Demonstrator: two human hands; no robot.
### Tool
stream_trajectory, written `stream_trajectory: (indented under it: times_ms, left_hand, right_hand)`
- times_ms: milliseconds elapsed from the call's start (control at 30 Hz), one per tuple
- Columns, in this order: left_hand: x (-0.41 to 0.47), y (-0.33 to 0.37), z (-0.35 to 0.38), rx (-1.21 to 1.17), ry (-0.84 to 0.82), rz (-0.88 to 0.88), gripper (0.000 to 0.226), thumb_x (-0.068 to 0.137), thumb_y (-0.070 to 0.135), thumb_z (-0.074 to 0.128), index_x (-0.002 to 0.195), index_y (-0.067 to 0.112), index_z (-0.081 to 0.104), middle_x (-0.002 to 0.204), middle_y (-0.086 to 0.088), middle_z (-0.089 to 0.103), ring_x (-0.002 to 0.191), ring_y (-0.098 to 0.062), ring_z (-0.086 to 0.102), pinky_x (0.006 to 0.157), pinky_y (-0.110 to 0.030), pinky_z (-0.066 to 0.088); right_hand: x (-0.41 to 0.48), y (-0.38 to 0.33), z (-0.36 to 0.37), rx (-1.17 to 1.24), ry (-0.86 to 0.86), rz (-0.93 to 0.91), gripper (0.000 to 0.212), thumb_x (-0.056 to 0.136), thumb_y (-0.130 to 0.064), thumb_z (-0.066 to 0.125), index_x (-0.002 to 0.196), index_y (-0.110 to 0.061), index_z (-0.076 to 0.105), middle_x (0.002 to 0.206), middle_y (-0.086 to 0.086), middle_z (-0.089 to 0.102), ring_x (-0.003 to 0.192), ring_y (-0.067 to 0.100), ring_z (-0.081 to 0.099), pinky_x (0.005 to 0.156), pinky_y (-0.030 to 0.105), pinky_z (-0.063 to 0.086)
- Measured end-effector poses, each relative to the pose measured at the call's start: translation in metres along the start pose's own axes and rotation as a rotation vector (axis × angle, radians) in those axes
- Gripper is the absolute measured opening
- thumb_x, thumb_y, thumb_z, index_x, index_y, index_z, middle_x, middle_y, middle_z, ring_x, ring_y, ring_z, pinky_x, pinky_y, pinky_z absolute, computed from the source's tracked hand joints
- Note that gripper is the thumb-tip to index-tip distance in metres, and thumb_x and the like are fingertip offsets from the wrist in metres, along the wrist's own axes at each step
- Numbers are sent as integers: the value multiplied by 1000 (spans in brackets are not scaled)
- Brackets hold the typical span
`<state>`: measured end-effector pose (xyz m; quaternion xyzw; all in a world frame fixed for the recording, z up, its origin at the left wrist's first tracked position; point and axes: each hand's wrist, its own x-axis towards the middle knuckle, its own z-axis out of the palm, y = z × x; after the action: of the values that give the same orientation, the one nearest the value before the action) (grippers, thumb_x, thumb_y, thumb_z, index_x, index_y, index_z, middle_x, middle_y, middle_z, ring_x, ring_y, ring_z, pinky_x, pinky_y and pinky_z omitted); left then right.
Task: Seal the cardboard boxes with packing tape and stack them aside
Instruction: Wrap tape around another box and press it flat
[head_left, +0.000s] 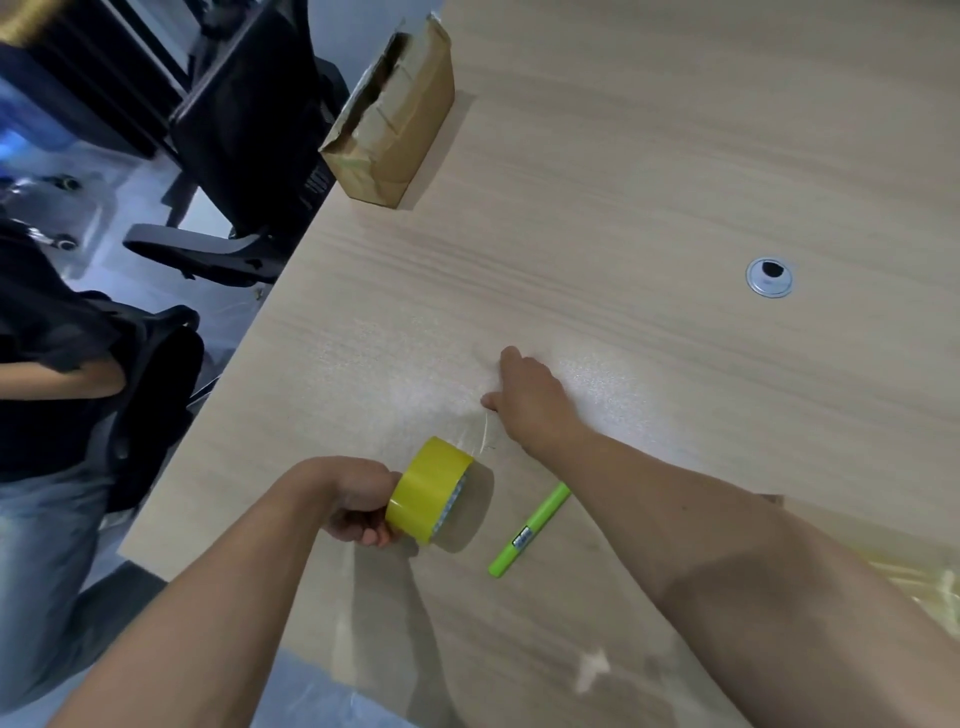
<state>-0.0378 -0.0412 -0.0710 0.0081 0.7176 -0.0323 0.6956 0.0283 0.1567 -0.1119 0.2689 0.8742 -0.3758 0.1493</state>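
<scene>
- The left hand (358, 501) is nearest the wearer. Its fingers are curled round the roll of yellow packing tape (431, 491), which stands on edge on the light wood-grain desk (649, 156).
- At 3 o'clock from the roll, just beside it, a lime-green pen-shaped tool (527, 532) lies flat, its length running from 7 to 1 o'clock.
- A short strip of clear tape (483, 434) runs off the roll toward 1 o'clock to the right hand (524, 400). This hand appears to pinch the strip's free end between thumb and curled fingers, though the grip is partly hidden.
- The two hands are apart, joined only by that strip.
- At 2 o'clock, well apart, a round silver cable grommet (770, 277) is set into the desk.
- The brown cardboard box (395, 135) sits far off at 11 o'clock, at the desk's left edge. Its long axis runs from 7 to 1 o'clock, and its top flaps look loose under old tape.
- The right hand is the nearer one to the box. I judge the tape must be carried across the desk to it, or the box drawn in, before a strip can go along that seam.
- A black office chair (249, 119) stands beyond the edge.
</scene>
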Motion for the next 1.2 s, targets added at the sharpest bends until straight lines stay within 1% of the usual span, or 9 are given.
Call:
stream_trajectory:
  times_ms: [167, 267, 367, 433, 600, 767, 933, 1133, 1200]
  left_hand:
    - [-7, 3, -11, 18, 173, 13, 33, 93, 28, 45, 66, 13, 58, 63, -11, 63, 50, -19, 50, 46, -18, 28]
    - [-13, 10, -30, 20, 552, 106, 29, 91, 23, 52, 70, 4, 62, 67, -16, 67, 53, -25, 57, 47, -21, 37]
    - [-35, 34, -34, 86, 1022, 286, 25, 92, 27, 52, 77, 10, 63, 92, -16, 68, 85, -33, 59, 72, -34, 47]
    - [-53, 62, -21, 23, 1141, 494, 20, 92, 24, 51, 84, 12, 66, 91, -12, 67, 90, -33, 57, 75, -36, 47]
    - [-86, 134, 51, -141, 923, 881, 17, 92, 19, 56, 83, 14, 70, 70, 2, 66, 71, -20, 58, 62, -29, 40]
    - [-75, 174, 131, -282, 590, 955, 16, 92, 17, 58, 81, 13, 68, 67, -1, 66, 59, -17, 58, 64, -28, 43]
    - [-58, 196, 192, -468, 564, 939, 16, 95, 18, 53, 89, 20, 67, 86, 2, 68, 80, -16, 65, 75, -33, 50]
    - [-53, 216, 243, -568, 651, 927, 22, 96, 30, 46, 98, 29, 68, 104, 9, 69, 95, -20, 59, 82, -36, 45]
    - [-58, 222, 263, -568, 670, 939, 31, 103, 33, 42, 125, 31, 64, 120, 13, 61, 114, -17, 54, 94, -33, 41]
  right_hand:
    - [-16, 2, -13, 133, 96, -17, 16, 101, -16, 52, 107, -2, 51, 100, 18, 58, 87, 30, 50, 70, 37, 38]
    - [-33, 4, -27, 169, 162, -37, 13, 100, -11, 47, 104, -1, 55, 98, 20, 61, 92, 35, 56, 72, 40, 42]
    - [-56, 10, -58, 180, 226, -27, 16, 101, -13, 45, 105, -4, 58, 101, 15, 65, 96, 31, 58, 78, 38, 47]
    - [-74, 19, -80, 184, 280, -27, 18, 100, -12, 45, 105, -4, 60, 101, 14, 67, 96, 30, 59, 81, 38, 47]
    - [-129, 60, -123, 198, 384, 51, 19, 99, -13, 45, 103, -6, 63, 95, 7, 66, 93, 25, 56, 81, 37, 48]
    - [-177, 109, -144, 182, 480, 135, 19, 100, -14, 44, 103, -8, 62, 98, 7, 65, 94, 25, 55, 79, 36, 47]
    - [-216, 156, -142, 161, 596, 218, 19, 101, -15, 43, 106, -11, 61, 109, 7, 60, 105, 27, 53, 84, 36, 45]
    - [-250, 194, -124, 216, 673, 408, 41, 104, -23, 43, 143, -12, 47, 144, 11, 40, 133, 31, 32, 105, 38, 33]
    - [-258, 198, -117, 376, 640, 461, 47, 106, -24, 39, 151, -9, 34, 149, 14, 36, 134, 32, 36, 103, 36, 34]
